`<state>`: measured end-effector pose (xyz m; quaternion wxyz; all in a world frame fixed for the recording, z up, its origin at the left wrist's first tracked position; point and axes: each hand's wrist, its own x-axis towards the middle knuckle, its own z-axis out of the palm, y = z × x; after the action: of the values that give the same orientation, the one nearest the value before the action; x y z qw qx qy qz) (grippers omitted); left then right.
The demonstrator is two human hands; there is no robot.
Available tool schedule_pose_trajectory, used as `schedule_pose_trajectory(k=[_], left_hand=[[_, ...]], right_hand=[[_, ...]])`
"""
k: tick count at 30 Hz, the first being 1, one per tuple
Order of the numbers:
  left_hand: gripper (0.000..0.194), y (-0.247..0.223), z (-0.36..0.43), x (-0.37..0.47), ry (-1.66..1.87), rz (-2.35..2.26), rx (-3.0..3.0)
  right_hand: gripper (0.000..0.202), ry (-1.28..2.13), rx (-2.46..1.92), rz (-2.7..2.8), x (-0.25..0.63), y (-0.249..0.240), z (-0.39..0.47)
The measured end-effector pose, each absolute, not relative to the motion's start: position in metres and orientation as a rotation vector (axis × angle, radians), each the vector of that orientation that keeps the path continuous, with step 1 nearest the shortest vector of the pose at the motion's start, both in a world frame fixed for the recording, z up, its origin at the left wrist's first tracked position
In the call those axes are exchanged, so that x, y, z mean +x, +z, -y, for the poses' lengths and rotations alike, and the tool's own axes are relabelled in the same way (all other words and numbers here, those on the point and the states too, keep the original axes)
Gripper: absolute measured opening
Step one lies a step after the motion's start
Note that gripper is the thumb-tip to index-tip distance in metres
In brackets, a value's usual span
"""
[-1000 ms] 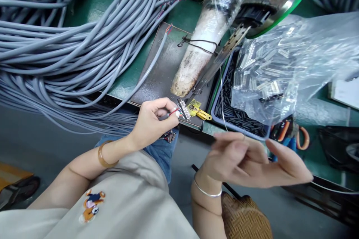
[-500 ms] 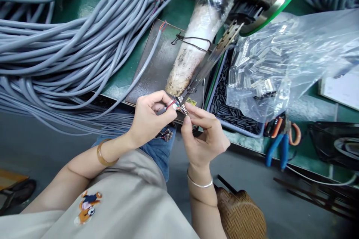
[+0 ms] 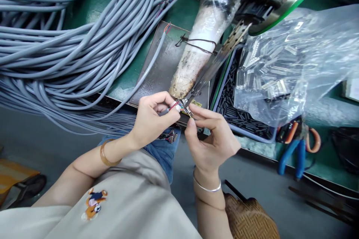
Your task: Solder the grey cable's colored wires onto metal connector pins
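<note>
Both left grip (image 3: pixel 154 117), clamped on wires (image 3: pixel 174 105), and right grip (image 3: pixel 213 138), pinching the connector (image 3: pixel 184 104), sit by the bench's (image 3: pixel 115 94) near edge; uneven pulling could tear wires loose.

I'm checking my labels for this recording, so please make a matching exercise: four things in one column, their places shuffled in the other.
Things
1. metal connector
2. grey cables
3. small black pieces
4. clear plastic bag

Places
A. inside the tray
B. partly over the tray, with metallic parts showing through
C. between the left hand and the right hand
D. massed at the picture's left

Pairs: 1-C, 2-D, 3-A, 4-B
</note>
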<state>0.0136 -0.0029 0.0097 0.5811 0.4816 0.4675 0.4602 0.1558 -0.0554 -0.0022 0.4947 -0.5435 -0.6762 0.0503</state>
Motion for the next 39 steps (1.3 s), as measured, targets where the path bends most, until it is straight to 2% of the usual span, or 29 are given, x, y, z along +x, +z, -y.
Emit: schedule_pose_trajectory(k=[14, 29, 39], left_hand=[[0.011, 0.009, 0.008, 0.013, 1.076, -1.109, 1.216], [0.016, 0.012, 0.008, 0.018, 1.159, -1.128, 1.238], [0.012, 0.01, 0.008, 0.013, 1.085, -1.13, 1.231]], right_hand=[[0.02, 0.024, -1.356, 1.68, 0.156, -0.002, 0.057], [0.018, -0.011, -1.389, 1.695, 0.155, 0.008, 0.054], [0.02, -0.051, -1.358, 1.76, 0.154, 0.001, 0.058]])
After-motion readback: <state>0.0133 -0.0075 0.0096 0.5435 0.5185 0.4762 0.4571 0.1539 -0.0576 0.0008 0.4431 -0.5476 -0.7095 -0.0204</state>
